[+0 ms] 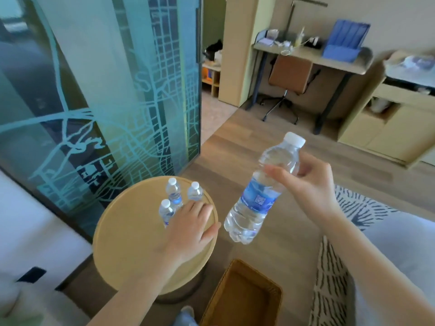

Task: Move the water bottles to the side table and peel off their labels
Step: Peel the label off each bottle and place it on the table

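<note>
Clear plastic under your right fingers (pixel 277 171): they wrap the held bottle (pixel 261 196) just under its shoulder, thumb on the far side. Right hand (pixel 308 182) carries it tilted, cap up and away, in the air beside the side table (pixel 131 243). Probably gripped high so the blue label (pixel 259 196) stays uncovered for peeling. That label looks intact.

Left fingers (pixel 197 209) are spread and loose, grasping nothing that shows. Left hand (pixel 188 229) lies flat over the table's right edge, fingertips at the three bottles (pixel 175 198) standing upright in a cluster at the far side. Likely steadying them or clearing a spot for the fourth.

Hard to tell: whether your left fingertips actually touch the nearest bottle, since the hand covers its base. Labels on the back two are small; one shows blue, the rightmost is unclear. Brown basket (pixel 242 300) below is cut off by the frame edge, inside looks bare. Table base mostly hidden under its top.
</note>
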### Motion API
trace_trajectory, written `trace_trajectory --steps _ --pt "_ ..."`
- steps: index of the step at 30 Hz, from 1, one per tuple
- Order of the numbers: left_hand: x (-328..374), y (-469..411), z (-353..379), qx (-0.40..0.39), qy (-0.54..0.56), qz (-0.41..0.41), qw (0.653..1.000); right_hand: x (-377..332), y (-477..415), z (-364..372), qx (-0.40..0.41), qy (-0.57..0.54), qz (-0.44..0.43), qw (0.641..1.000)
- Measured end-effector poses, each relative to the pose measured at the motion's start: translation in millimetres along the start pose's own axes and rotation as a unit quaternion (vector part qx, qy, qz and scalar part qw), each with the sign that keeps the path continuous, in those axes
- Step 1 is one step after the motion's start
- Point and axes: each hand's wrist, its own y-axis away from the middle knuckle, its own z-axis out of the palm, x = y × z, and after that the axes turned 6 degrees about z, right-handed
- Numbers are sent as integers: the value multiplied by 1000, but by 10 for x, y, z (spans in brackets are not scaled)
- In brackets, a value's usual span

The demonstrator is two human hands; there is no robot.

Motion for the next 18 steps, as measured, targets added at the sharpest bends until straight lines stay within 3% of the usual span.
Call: trace_trajectory --steps 3,6,9,12,18 --pt "278 -303 -355 13 137 -35 990 -278 2 -253 4 -34 -18 999" --pt "583 -470 -603 38 287 -53 956 -407 15 -451 4 -48 -15 999" --pt "883 -568 -711 -27 416 -35 908 -407 55 -600 5 -49 1 999" --pt "1138 -561 -703 -85 486 -17 870 -328 105 -700 10 -58 30 998" --pt "1411 -553 -573 -151 536 -92 825 -166 150 -826 36 -57 91 994"
